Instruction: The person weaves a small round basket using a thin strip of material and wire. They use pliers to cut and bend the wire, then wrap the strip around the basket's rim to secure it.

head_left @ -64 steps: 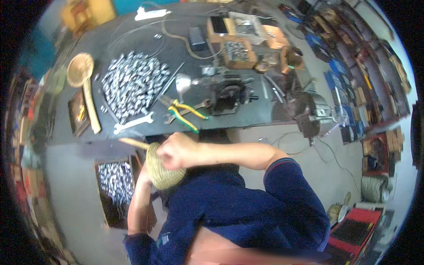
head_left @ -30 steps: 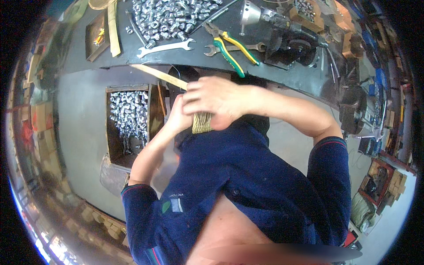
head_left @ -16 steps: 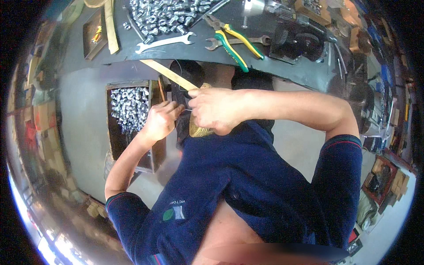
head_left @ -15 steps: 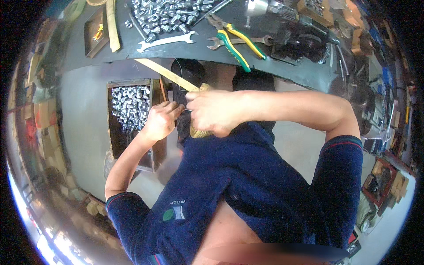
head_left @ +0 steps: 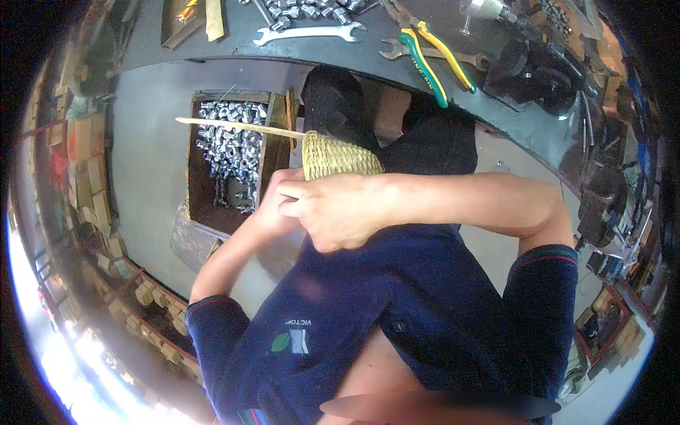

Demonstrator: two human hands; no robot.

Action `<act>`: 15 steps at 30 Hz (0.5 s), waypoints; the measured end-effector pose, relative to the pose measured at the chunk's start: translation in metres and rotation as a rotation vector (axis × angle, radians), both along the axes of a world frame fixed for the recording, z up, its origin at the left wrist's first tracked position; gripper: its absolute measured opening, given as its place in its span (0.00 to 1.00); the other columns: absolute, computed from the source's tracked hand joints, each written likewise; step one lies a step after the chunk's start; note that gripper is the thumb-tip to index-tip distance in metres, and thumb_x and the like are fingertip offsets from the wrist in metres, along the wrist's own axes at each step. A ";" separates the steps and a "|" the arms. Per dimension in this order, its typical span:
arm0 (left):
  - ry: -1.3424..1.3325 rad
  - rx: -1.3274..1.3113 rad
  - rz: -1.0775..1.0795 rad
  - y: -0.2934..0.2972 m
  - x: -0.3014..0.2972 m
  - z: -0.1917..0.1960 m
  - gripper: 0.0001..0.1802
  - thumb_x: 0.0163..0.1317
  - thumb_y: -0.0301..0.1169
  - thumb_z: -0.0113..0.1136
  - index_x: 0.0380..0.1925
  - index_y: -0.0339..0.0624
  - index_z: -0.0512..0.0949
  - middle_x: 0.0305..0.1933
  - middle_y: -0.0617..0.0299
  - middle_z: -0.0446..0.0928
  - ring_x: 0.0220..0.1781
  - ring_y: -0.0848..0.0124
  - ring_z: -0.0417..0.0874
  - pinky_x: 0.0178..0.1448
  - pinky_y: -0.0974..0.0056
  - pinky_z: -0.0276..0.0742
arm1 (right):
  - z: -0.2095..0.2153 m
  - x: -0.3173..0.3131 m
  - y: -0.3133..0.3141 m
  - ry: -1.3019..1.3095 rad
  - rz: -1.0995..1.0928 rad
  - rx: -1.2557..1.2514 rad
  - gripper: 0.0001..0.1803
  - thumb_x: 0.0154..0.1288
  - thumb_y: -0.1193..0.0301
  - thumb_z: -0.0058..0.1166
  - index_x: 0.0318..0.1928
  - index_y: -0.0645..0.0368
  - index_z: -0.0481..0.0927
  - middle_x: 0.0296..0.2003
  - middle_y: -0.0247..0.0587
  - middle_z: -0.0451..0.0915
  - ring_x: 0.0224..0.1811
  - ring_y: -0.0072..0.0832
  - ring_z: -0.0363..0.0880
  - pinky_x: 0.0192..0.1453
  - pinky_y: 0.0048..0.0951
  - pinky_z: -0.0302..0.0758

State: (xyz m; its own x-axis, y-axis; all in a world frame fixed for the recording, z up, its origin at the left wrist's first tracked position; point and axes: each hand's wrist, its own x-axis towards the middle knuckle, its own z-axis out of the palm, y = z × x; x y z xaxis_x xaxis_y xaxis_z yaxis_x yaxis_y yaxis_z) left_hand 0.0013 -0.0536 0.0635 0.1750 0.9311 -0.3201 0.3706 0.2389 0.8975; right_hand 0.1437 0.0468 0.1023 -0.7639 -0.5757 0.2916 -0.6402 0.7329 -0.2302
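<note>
A pale yellow woven piece [head_left: 336, 156], rounded and basket-like, lies over my lap, its lower part hidden by my right forearm. From its left end a long narrow pale strip [head_left: 244, 127] sticks out over the box of metal fittings. My right hand [head_left: 331, 212] is closed just below the weave, fingers curled toward the left. Against its fingertips, my left hand [head_left: 278, 203] is closed too, partly covered and slightly blurred. What the two hands grip between them is hidden.
A wooden box [head_left: 278, 117] of metal fittings stands left of my legs. On the dark bench [head_left: 237, 35] ahead lie an open-end wrench [head_left: 308, 32], green-yellow pliers [head_left: 425, 53], a second wrench [head_left: 453, 56] and more fittings [head_left: 312, 8]. Dark machine parts [head_left: 538, 78] sit at right.
Both hands have come nearer my body and closer together. The woven piece shows more now, and its strip has swung from pointing up-left to nearly level. The whole view has shifted slightly.
</note>
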 end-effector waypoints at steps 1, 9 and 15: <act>-0.190 -0.058 0.101 0.001 0.008 -0.010 0.13 0.46 0.27 0.60 0.35 0.37 0.77 0.32 0.57 0.80 0.34 0.67 0.82 0.36 0.62 0.77 | -0.004 0.002 -0.006 0.011 -0.041 -0.045 0.07 0.38 0.60 0.53 0.13 0.45 0.79 0.17 0.26 0.75 0.35 0.31 0.69 0.49 0.36 0.63; -0.655 -0.296 0.167 0.018 0.025 -0.030 0.13 0.46 0.26 0.59 0.35 0.36 0.77 0.32 0.56 0.80 0.35 0.66 0.82 0.37 0.62 0.77 | -0.012 0.018 -0.039 0.055 -0.451 -0.164 0.11 0.34 0.58 0.52 0.13 0.50 0.79 0.17 0.31 0.75 0.31 0.32 0.68 0.39 0.33 0.61; -0.714 -0.358 0.156 0.027 0.028 -0.029 0.13 0.46 0.26 0.59 0.35 0.36 0.77 0.32 0.56 0.80 0.35 0.66 0.82 0.38 0.62 0.77 | -0.014 0.017 -0.027 0.136 -0.364 -0.126 0.08 0.44 0.56 0.53 0.16 0.39 0.80 0.19 0.19 0.79 0.31 0.23 0.74 0.46 0.35 0.60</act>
